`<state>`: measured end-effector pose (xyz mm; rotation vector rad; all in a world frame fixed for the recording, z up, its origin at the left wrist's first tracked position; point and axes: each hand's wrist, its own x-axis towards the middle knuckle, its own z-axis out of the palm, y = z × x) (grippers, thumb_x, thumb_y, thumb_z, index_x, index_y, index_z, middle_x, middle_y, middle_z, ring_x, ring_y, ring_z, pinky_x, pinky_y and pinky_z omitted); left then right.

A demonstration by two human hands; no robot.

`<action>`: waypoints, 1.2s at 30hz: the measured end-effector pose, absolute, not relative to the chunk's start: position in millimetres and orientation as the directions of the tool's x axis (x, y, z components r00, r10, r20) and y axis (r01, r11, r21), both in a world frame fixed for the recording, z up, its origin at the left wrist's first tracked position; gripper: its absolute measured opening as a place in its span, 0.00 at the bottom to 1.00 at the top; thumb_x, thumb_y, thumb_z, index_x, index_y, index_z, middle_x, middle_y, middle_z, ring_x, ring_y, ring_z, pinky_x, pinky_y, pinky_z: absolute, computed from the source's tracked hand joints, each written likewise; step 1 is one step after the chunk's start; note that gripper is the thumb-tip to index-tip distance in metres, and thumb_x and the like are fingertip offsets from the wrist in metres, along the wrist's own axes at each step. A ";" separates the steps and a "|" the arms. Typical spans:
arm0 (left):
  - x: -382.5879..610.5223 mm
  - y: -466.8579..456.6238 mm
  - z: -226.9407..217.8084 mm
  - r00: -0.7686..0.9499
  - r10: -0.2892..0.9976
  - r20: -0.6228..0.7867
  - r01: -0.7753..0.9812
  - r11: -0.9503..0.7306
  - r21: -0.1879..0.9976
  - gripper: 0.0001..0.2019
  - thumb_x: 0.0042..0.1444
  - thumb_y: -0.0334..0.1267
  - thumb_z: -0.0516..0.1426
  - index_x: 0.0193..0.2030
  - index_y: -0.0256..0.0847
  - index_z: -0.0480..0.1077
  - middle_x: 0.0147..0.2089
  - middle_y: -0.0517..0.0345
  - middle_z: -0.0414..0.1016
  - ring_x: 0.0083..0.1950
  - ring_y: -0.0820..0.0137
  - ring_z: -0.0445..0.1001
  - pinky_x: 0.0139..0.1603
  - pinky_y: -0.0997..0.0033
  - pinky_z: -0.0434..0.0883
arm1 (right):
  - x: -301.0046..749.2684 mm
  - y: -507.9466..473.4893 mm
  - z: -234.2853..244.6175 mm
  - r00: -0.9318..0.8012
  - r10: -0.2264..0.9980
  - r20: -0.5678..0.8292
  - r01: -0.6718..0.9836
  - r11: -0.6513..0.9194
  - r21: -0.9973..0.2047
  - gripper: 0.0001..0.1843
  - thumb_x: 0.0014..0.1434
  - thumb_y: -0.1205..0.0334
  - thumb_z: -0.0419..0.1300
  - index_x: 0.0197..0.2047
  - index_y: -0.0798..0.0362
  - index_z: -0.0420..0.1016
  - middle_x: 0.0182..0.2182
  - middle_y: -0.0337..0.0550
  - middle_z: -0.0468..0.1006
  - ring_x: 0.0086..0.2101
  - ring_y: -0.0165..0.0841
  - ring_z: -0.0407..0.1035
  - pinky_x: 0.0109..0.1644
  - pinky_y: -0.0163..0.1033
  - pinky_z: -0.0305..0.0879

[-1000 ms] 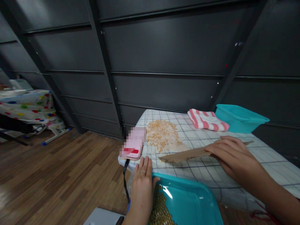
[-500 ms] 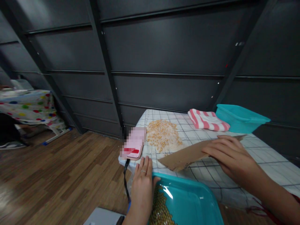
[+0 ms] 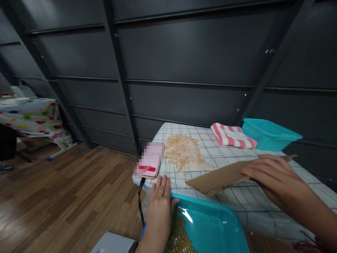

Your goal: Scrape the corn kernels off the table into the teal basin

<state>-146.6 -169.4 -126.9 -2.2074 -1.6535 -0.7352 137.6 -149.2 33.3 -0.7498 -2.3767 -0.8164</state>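
My left hand point(image 3: 160, 203) rests over the left corner of a teal plastic basin point(image 3: 210, 203), thumb hooked on the rim and fingers straight against the table's edge. Small round olive-brown beans point(image 3: 180, 233) lie along the basin's left side. In my right hand point(image 3: 279, 175) is a strip of brown cardboard point(image 3: 218, 179), gripped by its upper edge and slanting over the near part of the table. Beyond its left end lies a spread pile of yellow round beans mixed with white grains point(image 3: 183, 151), apart from the cardboard.
A checked white cloth point(image 3: 202, 131) covers the table. A pink phone point(image 3: 151, 160) lies at its left edge, above a black strap point(image 3: 140, 200). A folded striped towel point(image 3: 233, 135) and another teal basin point(image 3: 271, 133) stand at the back right, near a dark wall point(image 3: 184, 52).
My right hand has moved right with the cardboard, away from the pile. Some white grains now show at the pile's lower right. My left hand stays on the basin.
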 end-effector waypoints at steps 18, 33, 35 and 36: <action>-145.3 -168.4 -124.9 0.202 0.813 0.545 0.949 -0.301 0.098 0.26 0.53 0.33 0.55 0.60 0.37 0.60 0.58 0.40 0.69 0.58 0.55 0.67 0.52 0.49 0.72 | 149.4 -175.5 15.7 -0.701 0.475 0.531 0.683 0.661 0.310 0.22 0.54 0.78 0.44 0.39 0.44 0.71 0.29 0.36 0.75 0.33 0.35 0.69 0.50 0.45 0.61; -142.7 -171.7 -120.5 0.189 0.826 0.531 0.947 -0.297 0.125 0.25 0.54 0.33 0.55 0.59 0.31 0.61 0.58 0.36 0.69 0.59 0.54 0.66 0.54 0.48 0.71 | 156.8 -185.2 25.9 -0.699 0.424 0.575 0.710 0.508 0.488 0.19 0.52 0.78 0.45 0.42 0.47 0.65 0.28 0.40 0.75 0.31 0.38 0.68 0.45 0.47 0.60; -141.3 -172.2 -118.6 0.183 0.833 0.522 0.950 -0.286 0.124 0.24 0.53 0.32 0.55 0.59 0.33 0.61 0.58 0.38 0.69 0.59 0.54 0.67 0.53 0.47 0.70 | 153.6 -183.7 24.7 -0.709 0.425 0.563 0.704 0.474 0.529 0.19 0.52 0.78 0.44 0.41 0.48 0.65 0.27 0.40 0.75 0.30 0.37 0.67 0.41 0.46 0.60; -140.5 -172.3 -117.4 0.180 0.836 0.518 0.954 -0.278 0.116 0.24 0.53 0.31 0.55 0.58 0.33 0.62 0.57 0.38 0.70 0.59 0.54 0.67 0.53 0.47 0.71 | 152.1 -183.8 23.6 -0.709 0.429 0.560 0.705 0.465 0.536 0.18 0.52 0.78 0.44 0.40 0.48 0.64 0.26 0.40 0.74 0.30 0.37 0.67 0.40 0.45 0.60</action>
